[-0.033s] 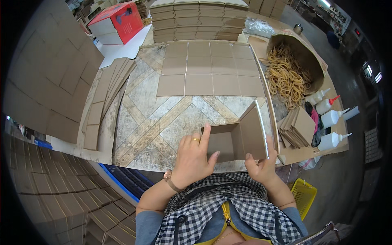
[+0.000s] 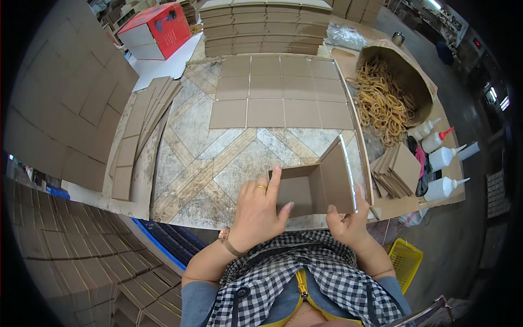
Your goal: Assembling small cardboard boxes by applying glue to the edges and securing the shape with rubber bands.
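An open-topped cardboard box (image 2: pixel 297 193) lies at the table's front edge, between my two hands. My left hand (image 2: pixel 256 210) grips its left wall, with the index finger stretched along the side and the thumb over the near edge. On the right, my right hand (image 2: pixel 348 223) pinches the near corner of the tall right panel (image 2: pixel 339 180). The thumb is on the panel's inner face and the fingers are behind it. A white strip runs along that panel's outer edge. Beyond the box, several flat cardboard panels (image 2: pixel 267 87) lie in rows on the patterned tabletop (image 2: pixel 218 150).
Cardboard strips (image 2: pixel 133 141) lie at the left. Stacked cardboard (image 2: pixel 264 27) and a red-and-white carton (image 2: pixel 158 32) stand at the back. To the right are a bin of rubber bands (image 2: pixel 384 98), loose cardboard squares (image 2: pixel 395 171) and several squeeze bottles (image 2: pixel 442 188). A yellow basket (image 2: pixel 404 264) sits below.
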### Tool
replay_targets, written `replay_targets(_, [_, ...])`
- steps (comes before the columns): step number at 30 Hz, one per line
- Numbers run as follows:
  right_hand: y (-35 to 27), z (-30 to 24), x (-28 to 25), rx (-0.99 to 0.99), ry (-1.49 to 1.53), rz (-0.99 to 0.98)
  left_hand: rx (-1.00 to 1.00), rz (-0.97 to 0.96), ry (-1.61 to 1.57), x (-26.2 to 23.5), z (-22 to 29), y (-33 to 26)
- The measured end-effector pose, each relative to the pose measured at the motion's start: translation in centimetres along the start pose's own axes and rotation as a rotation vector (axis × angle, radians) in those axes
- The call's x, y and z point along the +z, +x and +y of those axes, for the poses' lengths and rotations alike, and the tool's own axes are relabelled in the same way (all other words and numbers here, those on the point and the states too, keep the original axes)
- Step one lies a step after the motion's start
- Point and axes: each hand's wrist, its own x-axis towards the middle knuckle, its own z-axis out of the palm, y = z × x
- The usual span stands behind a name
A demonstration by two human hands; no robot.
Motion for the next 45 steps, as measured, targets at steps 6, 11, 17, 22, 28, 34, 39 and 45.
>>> replay_targets(6, [-0.1, -0.7, 0.3, -0.094, -0.191, -0.125, -0.071, -0.102, -0.091, -0.9, -0.2, -0.4])
replay_targets(11, [0.0, -1.4, 0.5, -0.205, -0.587, -0.289, -0.218, -0.159, -0.819, -1.9, -2.9, -2.3])
replay_targets(17, [0.2, -2.2, 0.4, -0.203, -0.647, -0.423, -0.012, -0.146, -0.509, -0.6, -3.7, -3.3])
replay_targets(22, [5.9, 4.5, -8.0, -0.047, -0.592, 0.125, 0.016, -0.026, -0.405, 0.4, -3.6, -3.6])
replay_targets(28, [15.4, 15.8, -13.6, 0.664, -1.044, -0.301, 0.017, 0.005, -0.413, 0.7, -3.5, -3.4])
replay_targets(34, [17.3, 19.1, -10.1, 0.886, -1.147, -0.335, -0.015, 0.063, -0.451, 0.6, -3.3, -3.2])
replay_targets(39, [17.3, 15.6, -12.0, 0.589, -0.803, -0.141, -0.018, 0.122, -0.563, -0.3, -2.9, -1.9])
replay_targets(45, [15.6, 5.6, -5.2, 0.439, 0.341, -0.247, -0.225, 0.136, -0.848, -0.6, -3.8, -0.9])
